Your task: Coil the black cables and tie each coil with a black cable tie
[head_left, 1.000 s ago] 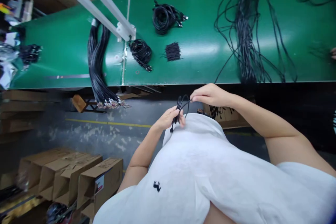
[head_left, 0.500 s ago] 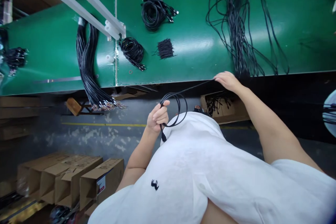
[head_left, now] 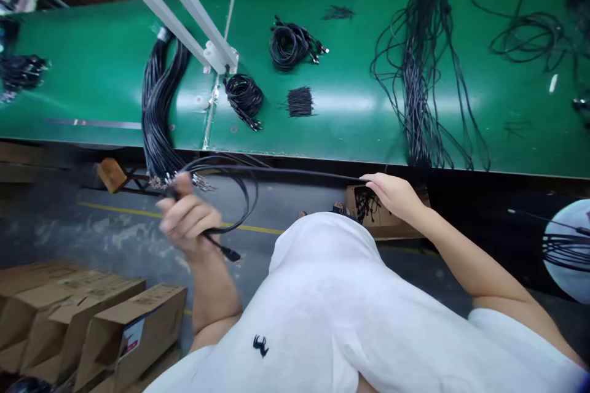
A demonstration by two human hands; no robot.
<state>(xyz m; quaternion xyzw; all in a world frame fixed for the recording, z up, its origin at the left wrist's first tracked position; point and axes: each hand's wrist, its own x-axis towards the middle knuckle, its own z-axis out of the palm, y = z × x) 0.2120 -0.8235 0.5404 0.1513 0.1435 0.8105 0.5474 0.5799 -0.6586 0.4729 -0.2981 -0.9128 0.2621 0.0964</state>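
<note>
My left hand (head_left: 188, 220) is closed around a looped black cable (head_left: 239, 187), held out to the left below the table's near edge, its plug end hanging under the fist. The cable runs in a taut line to my right hand (head_left: 395, 195), whose fingers pinch it near the table's front edge. Both hands are in front of my white shirt (head_left: 332, 319). On the green table (head_left: 106, 80) beyond lie coiled cable bundles (head_left: 289, 44), a smaller coil (head_left: 244, 95) and a bunch of short black ties (head_left: 300, 102).
A thick bundle of black cables (head_left: 159, 110) hangs over the table edge at left. Loose long cables (head_left: 421, 80) sprawl at right. White rails (head_left: 179, 9) cross above the table. Cardboard boxes (head_left: 115, 325) stand on the floor at lower left, another box (head_left: 373, 209) under the table.
My left hand has swung out to the left with the coil, stretching the cable. My right hand dropped slightly below the table edge, still on the cable.
</note>
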